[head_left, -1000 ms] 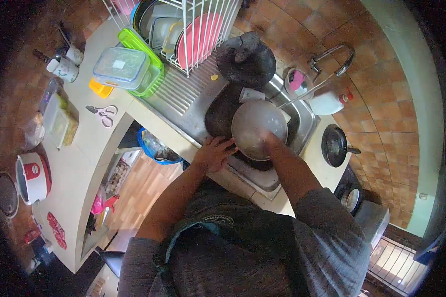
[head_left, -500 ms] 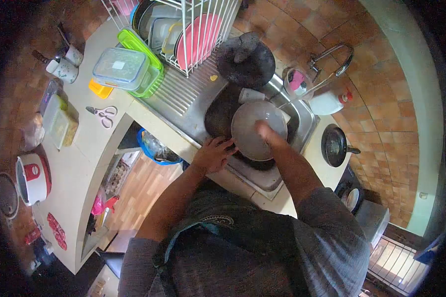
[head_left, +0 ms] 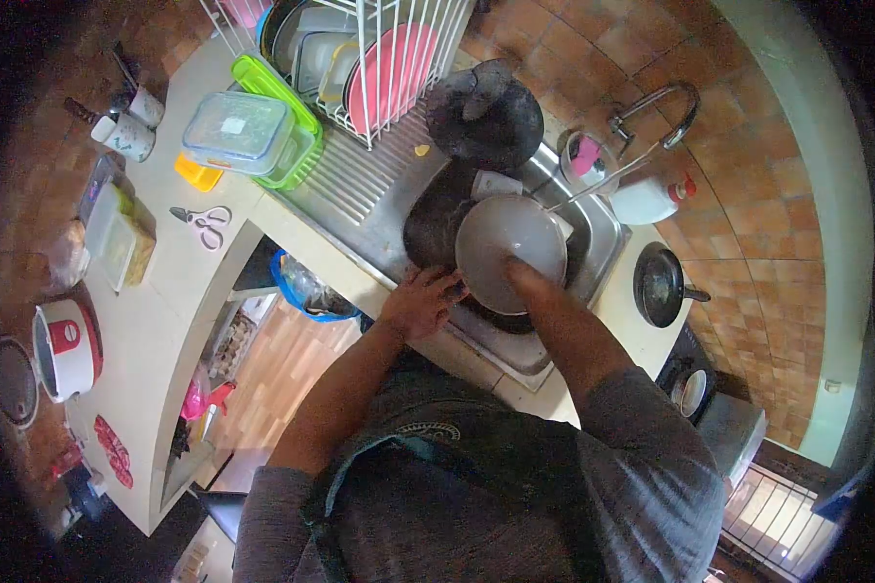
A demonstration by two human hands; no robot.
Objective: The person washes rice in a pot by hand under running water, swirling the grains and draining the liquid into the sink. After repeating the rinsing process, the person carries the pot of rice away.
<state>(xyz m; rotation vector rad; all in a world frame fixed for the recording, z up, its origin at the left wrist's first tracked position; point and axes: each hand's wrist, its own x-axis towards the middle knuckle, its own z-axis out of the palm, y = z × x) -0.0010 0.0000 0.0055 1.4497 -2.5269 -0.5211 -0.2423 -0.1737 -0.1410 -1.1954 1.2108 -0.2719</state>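
Observation:
A round pan with a pale grey inside lies tilted in the steel sink. My left hand is at its near left rim, fingers curled against the edge. Inside the pan, my right hand is closed and pressed to the inner surface; I cannot tell what its fingers hold. Beneath and left of the pan sits a dark cooking vessel. A small white block-like item shows just behind the pan. The black wok leans at the sink's back edge.
Over the sink curves the tap, beside a tub with a pink sponge and a white soap bottle. A small frying pan stands to the right. Leftward are the dish rack, plastic containers and scissors.
My right hand has slid toward me across the inside of the pan. My left hand stays at the rim, and the view has shifted slightly.

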